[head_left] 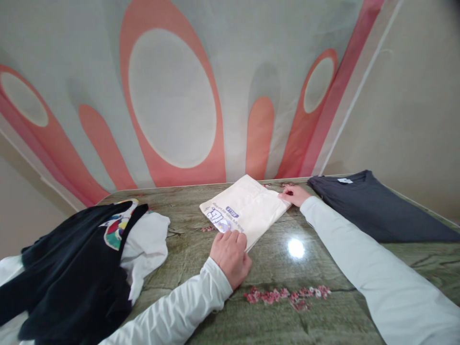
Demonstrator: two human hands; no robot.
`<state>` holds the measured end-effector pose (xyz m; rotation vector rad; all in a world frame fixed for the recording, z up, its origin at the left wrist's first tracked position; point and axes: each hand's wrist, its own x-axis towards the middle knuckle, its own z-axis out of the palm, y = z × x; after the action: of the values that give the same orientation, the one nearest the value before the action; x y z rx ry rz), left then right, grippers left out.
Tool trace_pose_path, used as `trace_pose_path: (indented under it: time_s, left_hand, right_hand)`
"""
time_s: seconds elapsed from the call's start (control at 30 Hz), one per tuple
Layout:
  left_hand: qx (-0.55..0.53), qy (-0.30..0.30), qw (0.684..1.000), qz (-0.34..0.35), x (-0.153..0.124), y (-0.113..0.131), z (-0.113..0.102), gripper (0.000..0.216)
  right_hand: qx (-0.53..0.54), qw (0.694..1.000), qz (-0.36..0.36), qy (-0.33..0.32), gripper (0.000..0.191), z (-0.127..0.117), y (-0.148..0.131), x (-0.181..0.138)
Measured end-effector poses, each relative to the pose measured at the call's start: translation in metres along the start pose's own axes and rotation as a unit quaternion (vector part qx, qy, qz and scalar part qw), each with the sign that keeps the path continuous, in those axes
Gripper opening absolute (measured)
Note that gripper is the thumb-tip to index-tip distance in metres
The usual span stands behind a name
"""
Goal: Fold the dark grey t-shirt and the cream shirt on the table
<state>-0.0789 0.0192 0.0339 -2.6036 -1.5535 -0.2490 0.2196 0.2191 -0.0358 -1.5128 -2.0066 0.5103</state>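
A cream T-shirt (247, 206), folded into a flat packet with purple print on it, lies at an angle on the table. My left hand (232, 256) has its fingers curled on the shirt's near left edge, covering that corner. At the shirt's right corner, my right hand (293, 195) pinches the fabric between thumb and fingers. Just beyond my right wrist lies a dark grey T-shirt (373, 208), folded flat with a white label at its collar.
On the left is a loose pile of clothes, with a black garment (79, 273) bearing a colourful print over a white one (147, 244). The wood-patterned table (273, 326) has pink blossom prints and a bright light reflection. A grey and coral wall panel (233, 96) stands behind its far edge.
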Motion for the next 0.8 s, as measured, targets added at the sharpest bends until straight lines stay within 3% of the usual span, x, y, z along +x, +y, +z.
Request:
trace_pose_path:
  time_s: [0.17, 0.27, 0.53, 0.8]
  left_hand:
    - [0.032, -0.002, 0.997, -0.075, 0.001, -0.025, 0.000, 0.014]
    - [0.018, -0.004, 0.993, -0.116, 0.002, -0.042, 0.008, 0.011]
    - [-0.002, -0.001, 0.986, -0.167, 0.004, -0.056, 0.018, 0.019]
    - [-0.008, 0.006, 0.986, -0.164, 0.003, -0.055, 0.014, 0.026]
  right_hand:
    - [0.015, 0.996, -0.011, -0.093, 0.035, -0.009, -0.003, -0.008]
    - [0.024, 0.993, -0.009, -0.113, 0.035, -0.012, -0.007, -0.015]
    - [0.020, 0.999, -0.016, -0.036, 0.027, -0.005, -0.021, -0.027]
    - [0.168, 0.985, -0.028, 0.001, 0.020, -0.006, -0.022, -0.039]
